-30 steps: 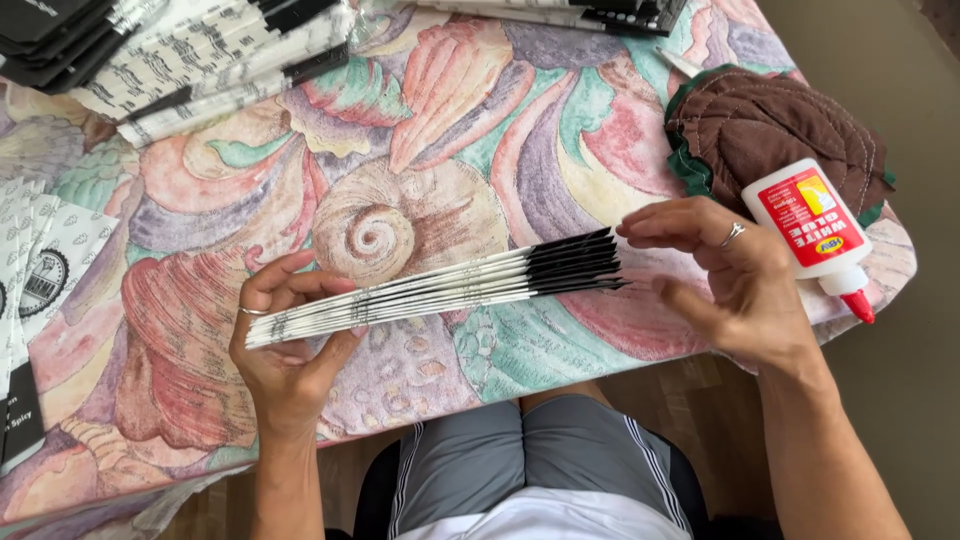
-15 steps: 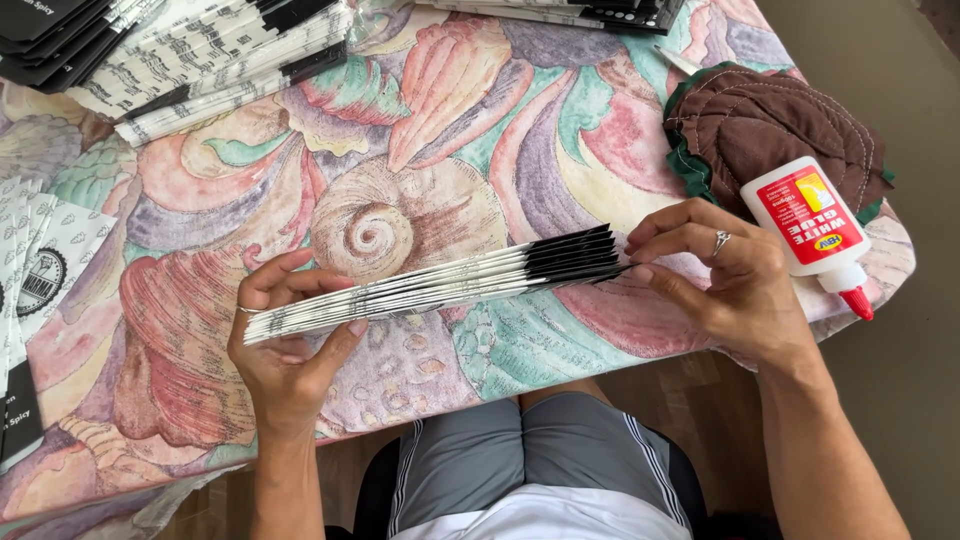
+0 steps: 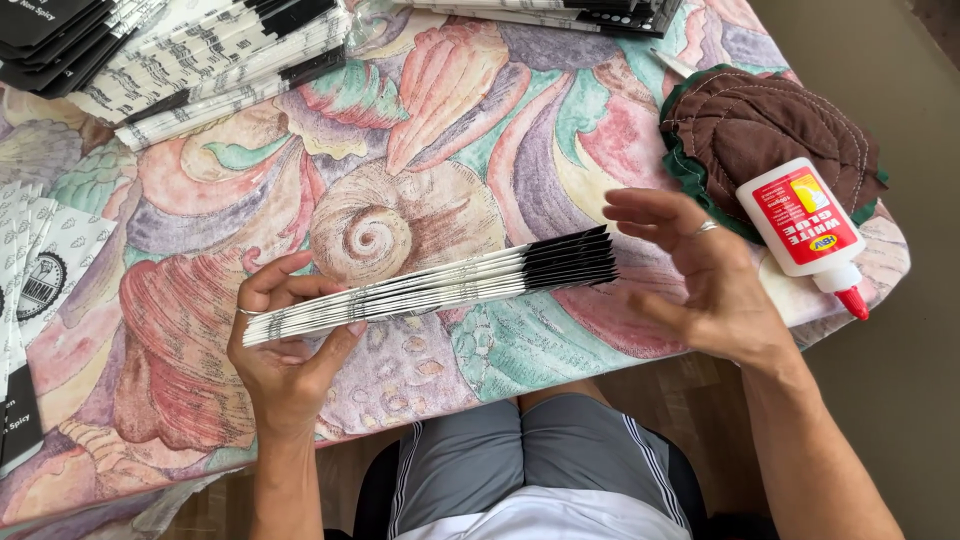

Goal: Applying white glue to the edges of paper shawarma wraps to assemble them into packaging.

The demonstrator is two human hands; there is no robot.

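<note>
The left hand (image 3: pixel 290 345) is closed on one end of a stack of folded paper sheets (image 3: pixel 430 285) (white with black ends), held flat over the shell-print tablecloth (image 3: pixel 450 120). The right hand (image 3: pixel 700 275) is open wide, just beside the black end, not touching it. A white glue bottle (image 3: pixel 805 225) lies near a brown quilted cloth (image 3: pixel 770 125).

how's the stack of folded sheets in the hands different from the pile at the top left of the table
The held stack is gripped at one end by the left hand, lifted off the tablecloth, and squared into a neat bundle. The top-left pile lies flat on the cloth, untouched, with its sheets fanned out. Both are white printed sheets with black ends.
</note>
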